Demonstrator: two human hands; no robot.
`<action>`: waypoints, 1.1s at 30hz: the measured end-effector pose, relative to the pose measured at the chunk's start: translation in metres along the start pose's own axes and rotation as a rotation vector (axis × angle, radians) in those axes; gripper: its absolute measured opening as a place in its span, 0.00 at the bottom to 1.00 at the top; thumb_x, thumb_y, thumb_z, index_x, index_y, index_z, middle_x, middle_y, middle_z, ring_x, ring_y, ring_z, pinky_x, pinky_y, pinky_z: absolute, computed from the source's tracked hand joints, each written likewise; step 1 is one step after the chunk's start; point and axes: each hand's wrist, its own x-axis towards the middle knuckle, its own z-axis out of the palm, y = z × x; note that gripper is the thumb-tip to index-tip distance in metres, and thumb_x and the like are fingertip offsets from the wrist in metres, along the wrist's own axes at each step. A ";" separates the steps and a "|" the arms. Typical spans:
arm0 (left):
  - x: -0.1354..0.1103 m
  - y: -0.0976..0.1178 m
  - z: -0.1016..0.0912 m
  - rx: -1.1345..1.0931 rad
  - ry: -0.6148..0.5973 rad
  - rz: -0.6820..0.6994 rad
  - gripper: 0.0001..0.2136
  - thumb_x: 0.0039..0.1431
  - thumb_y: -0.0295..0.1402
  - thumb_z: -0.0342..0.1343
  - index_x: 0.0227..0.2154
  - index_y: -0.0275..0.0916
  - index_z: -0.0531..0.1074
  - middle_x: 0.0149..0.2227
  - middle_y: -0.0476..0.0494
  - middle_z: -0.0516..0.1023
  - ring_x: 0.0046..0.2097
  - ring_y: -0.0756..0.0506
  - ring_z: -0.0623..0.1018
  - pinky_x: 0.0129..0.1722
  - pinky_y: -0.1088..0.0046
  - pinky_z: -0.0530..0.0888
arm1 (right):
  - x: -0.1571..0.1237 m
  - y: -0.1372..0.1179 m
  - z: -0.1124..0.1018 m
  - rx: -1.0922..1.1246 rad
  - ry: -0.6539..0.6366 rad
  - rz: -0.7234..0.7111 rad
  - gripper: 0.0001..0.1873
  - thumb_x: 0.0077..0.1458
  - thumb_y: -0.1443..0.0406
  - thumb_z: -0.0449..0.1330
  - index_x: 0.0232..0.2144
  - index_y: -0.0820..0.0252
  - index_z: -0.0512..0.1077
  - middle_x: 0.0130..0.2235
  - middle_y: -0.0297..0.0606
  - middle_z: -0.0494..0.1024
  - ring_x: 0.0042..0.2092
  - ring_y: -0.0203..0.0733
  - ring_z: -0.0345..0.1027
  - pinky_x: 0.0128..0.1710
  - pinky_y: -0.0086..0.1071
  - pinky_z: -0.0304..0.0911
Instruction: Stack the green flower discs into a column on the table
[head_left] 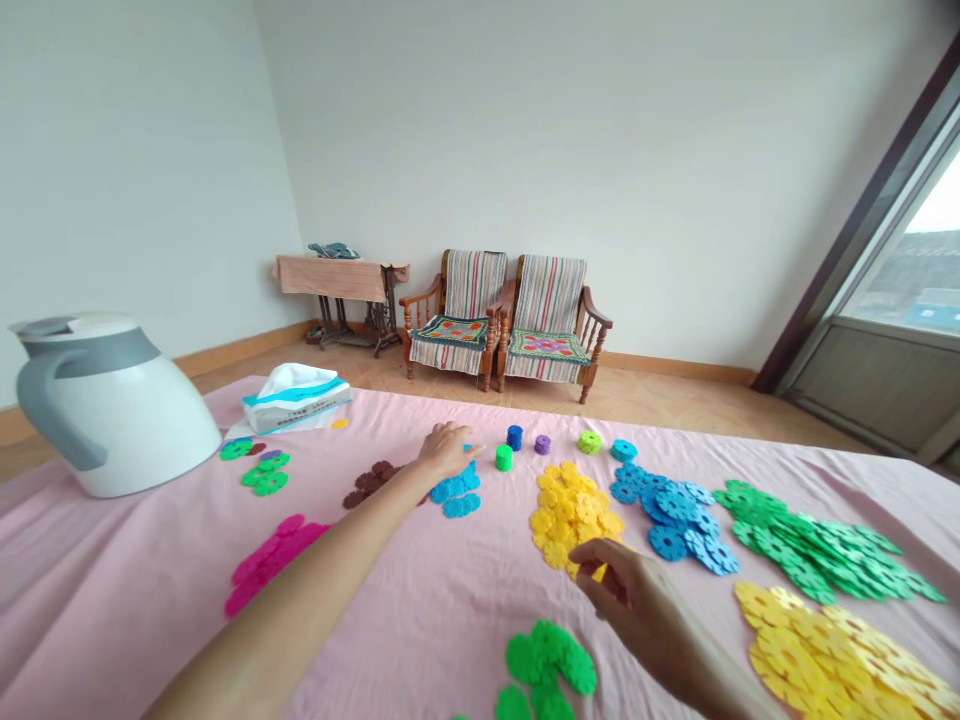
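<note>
My left hand [448, 450] is stretched far forward, fingers loosely spread, at the back of a small pile of light blue notched plastic discs [456, 490]. Its fingertips are partly hidden, and I see nothing held. Brown discs [373, 482] lie left of that wrist. My right hand [626, 590] hovers at the near edge of a yellow disc pile [574, 505], its fingers curled with a gap to the thumb and nothing visible between them. Short disc stacks stand beyond: bright green [504, 458], dark blue [514, 437], purple [542, 444], lime [589, 441] and blue [623, 450].
Blue [679, 515], green [817, 540] and larger yellow piles [847, 655] spread to the right. Green discs [547, 660] lie in front, magenta ones [274, 562] under my left forearm. A white jug [142, 420] and tissue box [296, 400] stand left on the pink cloth [420, 640].
</note>
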 end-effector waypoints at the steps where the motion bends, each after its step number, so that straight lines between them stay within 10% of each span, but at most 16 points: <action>1: 0.003 0.000 0.006 0.026 -0.001 -0.027 0.20 0.54 0.48 0.50 0.44 0.41 0.70 0.48 0.38 0.71 0.52 0.37 0.68 0.50 0.62 0.63 | 0.000 0.000 0.001 0.000 0.000 -0.002 0.13 0.55 0.61 0.49 0.35 0.59 0.71 0.29 0.36 0.72 0.27 0.37 0.64 0.28 0.30 0.58; 16: -0.029 0.014 0.017 0.202 0.027 0.015 0.12 0.59 0.36 0.43 0.40 0.38 0.66 0.46 0.35 0.67 0.49 0.35 0.65 0.42 0.55 0.65 | -0.002 0.012 0.016 0.035 0.063 -0.106 0.11 0.54 0.65 0.49 0.37 0.59 0.71 0.35 0.38 0.75 0.31 0.38 0.67 0.33 0.31 0.62; 33: -0.152 0.019 -0.016 0.103 -0.095 0.293 0.08 0.61 0.32 0.43 0.39 0.42 0.67 0.41 0.44 0.68 0.44 0.42 0.66 0.45 0.63 0.63 | -0.003 0.012 0.021 0.039 0.028 -0.124 0.11 0.52 0.67 0.50 0.37 0.59 0.70 0.35 0.37 0.75 0.33 0.38 0.67 0.35 0.31 0.62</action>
